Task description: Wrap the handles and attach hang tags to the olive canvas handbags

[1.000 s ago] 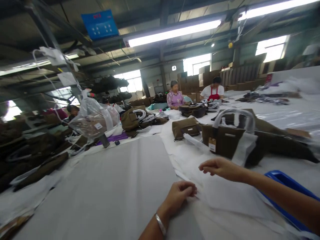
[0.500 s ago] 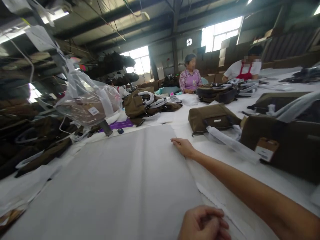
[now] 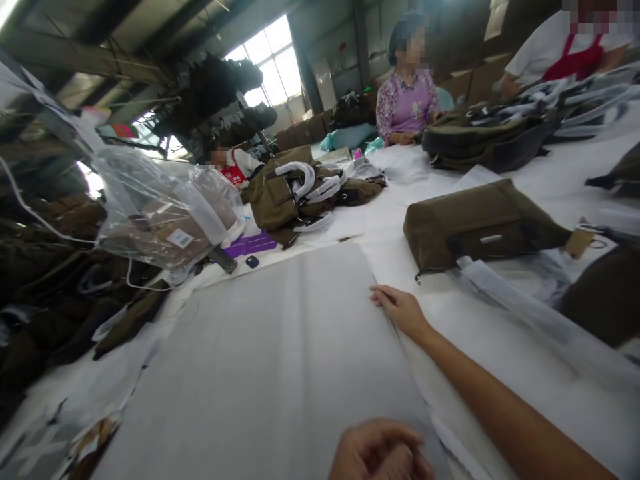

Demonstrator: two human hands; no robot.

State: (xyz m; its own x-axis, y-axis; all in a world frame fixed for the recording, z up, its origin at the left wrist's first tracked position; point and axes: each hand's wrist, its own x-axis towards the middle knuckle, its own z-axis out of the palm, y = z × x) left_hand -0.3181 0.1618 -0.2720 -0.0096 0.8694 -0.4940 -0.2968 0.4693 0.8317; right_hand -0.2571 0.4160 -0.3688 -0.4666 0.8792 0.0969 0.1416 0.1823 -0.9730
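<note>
A large grey-white sheet (image 3: pixel 240 360), with faint lengthwise creases, lies flat in front of me and looks like paper or thin plastic. At its right edge, toward the far corner, my right hand (image 3: pixel 400 310) has its fingertips pressed together on the border. My left hand (image 3: pixel 380 453) is low in the picture, over the sheet near its right side. Its fingers are curled in against the thumb, and whatever they may hold is hidden. Beyond my right hand rests an olive-brown handbag (image 3: pixel 480 223) with plastic-wrapped handles.
On the left, a bag in clear plastic (image 3: pixel 170 220) hangs by a metal post (image 3: pixel 223 260). Purple strips (image 3: pixel 250 244) and a small dark object (image 3: pixel 253 262) lie past the sheet. More olive handbags (image 3: pixel 273 193) cover the table. Several people work across it, one in a purple apron (image 3: pixel 413 107).
The view has shifted closer to the table and to the right-hand bags. Both hands keep about the same places at the sheet's right side, and the sheet lies as before.
</note>
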